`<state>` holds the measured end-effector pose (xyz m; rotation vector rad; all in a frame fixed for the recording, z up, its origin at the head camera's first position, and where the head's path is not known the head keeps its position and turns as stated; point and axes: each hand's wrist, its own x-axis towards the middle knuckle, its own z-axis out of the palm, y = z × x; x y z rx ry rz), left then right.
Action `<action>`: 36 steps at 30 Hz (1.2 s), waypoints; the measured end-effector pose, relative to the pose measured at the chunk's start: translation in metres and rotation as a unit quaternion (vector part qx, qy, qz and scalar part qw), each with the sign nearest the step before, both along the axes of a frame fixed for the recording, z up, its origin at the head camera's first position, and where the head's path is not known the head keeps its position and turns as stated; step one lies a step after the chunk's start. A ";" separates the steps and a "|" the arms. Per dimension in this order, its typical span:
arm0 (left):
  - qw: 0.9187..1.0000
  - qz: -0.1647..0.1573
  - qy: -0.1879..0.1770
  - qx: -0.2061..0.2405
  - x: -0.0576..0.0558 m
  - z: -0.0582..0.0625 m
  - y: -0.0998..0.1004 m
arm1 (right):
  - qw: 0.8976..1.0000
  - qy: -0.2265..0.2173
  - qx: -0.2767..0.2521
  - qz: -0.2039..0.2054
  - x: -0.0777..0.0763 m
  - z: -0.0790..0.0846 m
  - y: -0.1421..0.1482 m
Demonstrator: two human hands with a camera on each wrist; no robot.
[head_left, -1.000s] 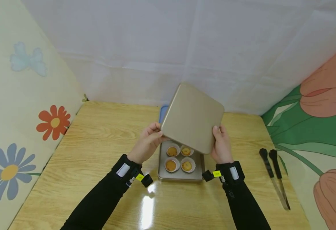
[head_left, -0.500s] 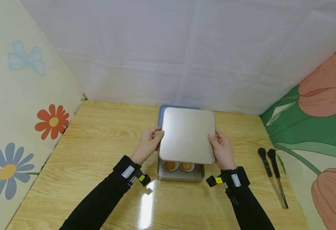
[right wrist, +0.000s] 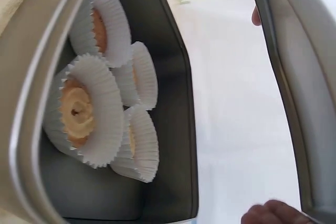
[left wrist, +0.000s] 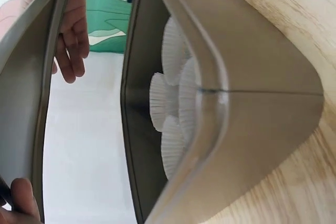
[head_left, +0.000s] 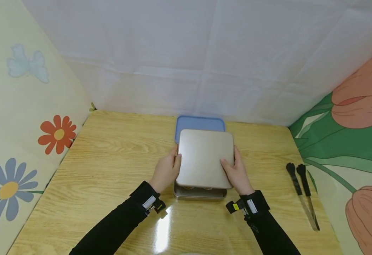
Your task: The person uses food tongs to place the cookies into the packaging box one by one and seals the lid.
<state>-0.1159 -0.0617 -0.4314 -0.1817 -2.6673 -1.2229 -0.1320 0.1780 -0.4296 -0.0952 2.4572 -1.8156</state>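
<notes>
Both hands hold a square, pale metallic lid (head_left: 205, 159) over a matching deep tin (head_left: 200, 194). My left hand (head_left: 166, 170) grips the lid's left side, thumb along its edge. At the right side, my right hand (head_left: 239, 175) has its thumb on the top and its fingers by the edge. Both wrist views show a gap between the lid (right wrist: 310, 77) and the tin (left wrist: 262, 129). Inside the tin stand several small muffins, one muffin (right wrist: 77, 114) facing the camera, in white pleated paper cups (left wrist: 157, 100). From the head view, the lid hides most of them.
Behind the tin lies a blue tray-like piece (head_left: 200, 123), partly covered by the lid. Tongs (head_left: 305, 194) with black-covered arms lie toward the right edge of the wooden table (head_left: 109, 148). A white cloth (head_left: 166, 63) hangs at the back, with floral-patterned sheets at both sides.
The lid was tilted up and turned over the tin; both hands have levelled it and brought it lower and nearer. It now covers the muffins in the head view and uncovers more of the blue piece.
</notes>
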 end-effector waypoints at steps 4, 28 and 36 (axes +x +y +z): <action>0.999 0.005 0.005 -0.039 0.000 -0.007 -0.001 | 1.000 -0.020 0.022 0.001 0.002 -0.006 -0.001; 0.995 0.024 -0.062 -0.078 0.006 -0.049 0.000 | 0.996 -0.055 0.074 0.003 0.003 -0.051 -0.007; 0.995 0.027 -0.065 -0.077 0.004 -0.055 -0.002 | 0.994 -0.067 0.084 -0.001 -0.001 -0.058 -0.009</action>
